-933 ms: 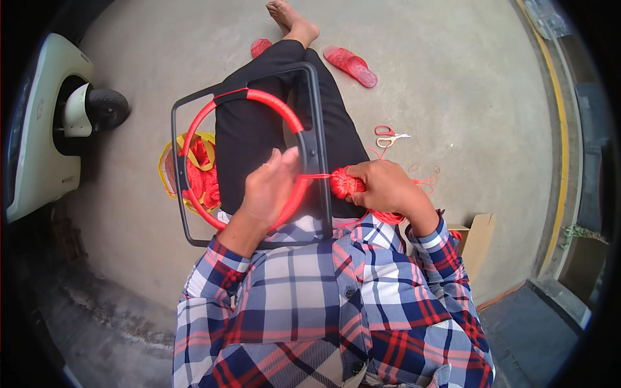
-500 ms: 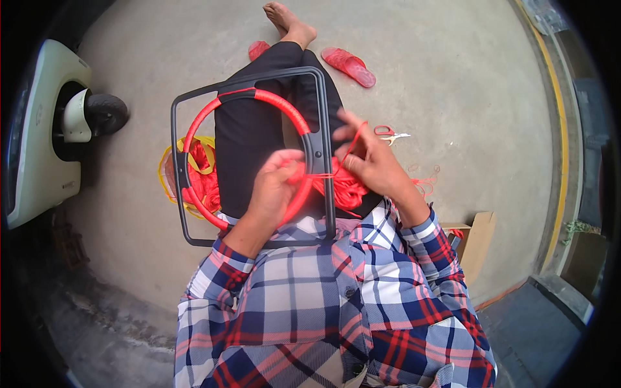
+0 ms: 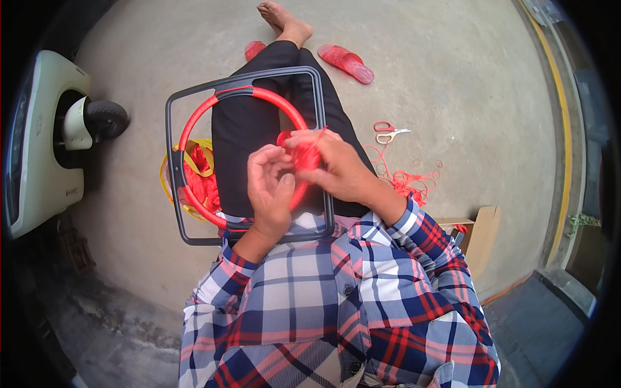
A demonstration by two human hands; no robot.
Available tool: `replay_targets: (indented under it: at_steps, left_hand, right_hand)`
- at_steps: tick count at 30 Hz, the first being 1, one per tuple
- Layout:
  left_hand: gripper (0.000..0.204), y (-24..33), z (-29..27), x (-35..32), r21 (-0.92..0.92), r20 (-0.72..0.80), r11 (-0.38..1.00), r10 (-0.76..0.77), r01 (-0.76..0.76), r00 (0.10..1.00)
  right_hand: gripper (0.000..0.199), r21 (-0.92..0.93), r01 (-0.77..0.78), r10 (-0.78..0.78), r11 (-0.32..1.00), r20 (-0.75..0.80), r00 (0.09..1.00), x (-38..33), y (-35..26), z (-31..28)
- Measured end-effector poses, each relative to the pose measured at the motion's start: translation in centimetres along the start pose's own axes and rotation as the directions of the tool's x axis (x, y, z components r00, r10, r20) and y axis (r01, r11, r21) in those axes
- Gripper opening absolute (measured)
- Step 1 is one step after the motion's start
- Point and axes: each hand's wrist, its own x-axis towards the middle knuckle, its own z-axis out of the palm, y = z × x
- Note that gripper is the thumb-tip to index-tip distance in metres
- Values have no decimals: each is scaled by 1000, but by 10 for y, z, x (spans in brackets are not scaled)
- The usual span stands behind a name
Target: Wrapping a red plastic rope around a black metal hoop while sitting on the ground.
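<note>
Across my lap lies a black rectangular frame point(image 3: 172, 129) with a ring point(image 3: 189, 123) inside it, most of the ring wrapped in red cord. In my right hand point(image 3: 343, 169), closed over the ring's right side, is a bundle of red cord point(image 3: 306, 156), slightly blurred. My left hand point(image 3: 269, 191) is beside that bundle, palm turned up, its fingers loosely curled and thumb apart. I see nothing held in it. Both hands hide part of the ring's right side.
A yellow-edged bag point(image 3: 206, 169) of red cord sits left of my legs. On the floor to the right are scissors point(image 3: 386, 137), tangled red cord point(image 3: 409, 183) and a cardboard box point(image 3: 482, 236). Red slippers point(image 3: 347, 63) lie near my feet. A white vehicle point(image 3: 52, 155) stands left.
My right hand has moved left, carrying the cord bundle from outside the frame to over the ring. My left hand has loosened from the ring and turned palm up.
</note>
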Motion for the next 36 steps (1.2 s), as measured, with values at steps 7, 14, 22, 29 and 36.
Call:
replay_targets:
  at_steps: [7,14,22,29,36]
  left_hand:
    - [35,-9,-6,5,166,-34,981,-98,102,995]
    - [36,-8,-6,16,-138,67,753,-641,643,765]
    - [46,2,1,25,-249,297,646,-658,722,692]
    - [42,-3,-1,22,-220,330,660,-643,718,692]
    - [21,0,-2,22,-253,292,572,-724,781,625]
  right_hand:
    - [24,118,-352,363,929,-481,798,-21,-16,-70]
    - [19,821,-159,461,549,-138,876,-92,32,-130]
    - [21,903,104,705,417,-393,590,-127,61,-157]
    - [36,535,-656,594,533,315,740,-55,10,-53]
    - [13,618,-622,697,481,160,699,-77,18,-61]
